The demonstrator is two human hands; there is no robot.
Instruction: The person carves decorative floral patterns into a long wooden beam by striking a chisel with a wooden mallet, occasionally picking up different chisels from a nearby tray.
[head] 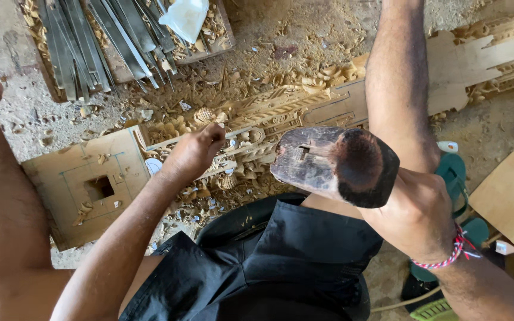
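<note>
My right hand (414, 217) grips a dark, worn wooden mallet (334, 163), raised above my lap with its head toward the camera. My left hand (194, 151) is closed around a chisel whose blade is mostly hidden, its tip resting on a long carved wooden panel (281, 110) that lies across the sandy floor. Curled wood shavings (221, 184) are scattered around the carving. A red and white cord bracelet sits on my right wrist. I sit on a black seat in black shorts, legs to either side.
A wooden tray with several metal chisels (90, 41) lies at top left, with a plastic bag beside it. A flat board with a square hole (87, 187) is at left. Green sandals (456, 178) and a plain board (510, 199) lie at right.
</note>
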